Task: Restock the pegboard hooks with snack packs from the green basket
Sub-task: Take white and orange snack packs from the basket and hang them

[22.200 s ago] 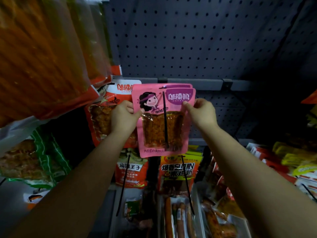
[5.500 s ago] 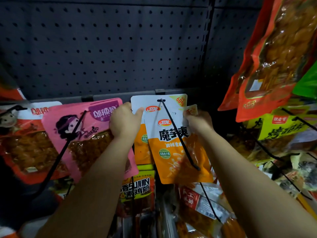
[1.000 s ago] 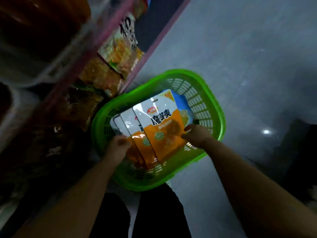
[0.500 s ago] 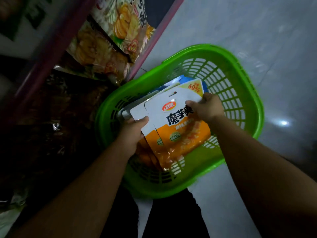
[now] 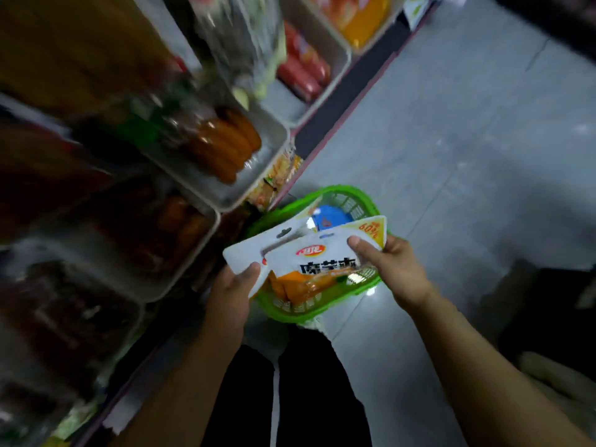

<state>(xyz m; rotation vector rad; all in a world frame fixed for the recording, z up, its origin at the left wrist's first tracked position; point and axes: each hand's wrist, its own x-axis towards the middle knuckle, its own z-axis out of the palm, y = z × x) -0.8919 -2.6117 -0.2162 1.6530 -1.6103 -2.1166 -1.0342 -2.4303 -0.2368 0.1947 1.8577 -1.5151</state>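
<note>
The left hand and the right hand each pinched the white-and-orange snack packs, held fanned above the green basket on the floor. Beyond, blurred shelf trays held sausages.

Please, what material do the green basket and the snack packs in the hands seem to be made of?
Basket: probably moulded plastic, glossy bright green, with slotted lattice walls. Snack packs: likely thin plastic film, smooth and slightly shiny; printed white and orange, they bend where the left hand and right hand grip them, and have punched hang holes.
</note>
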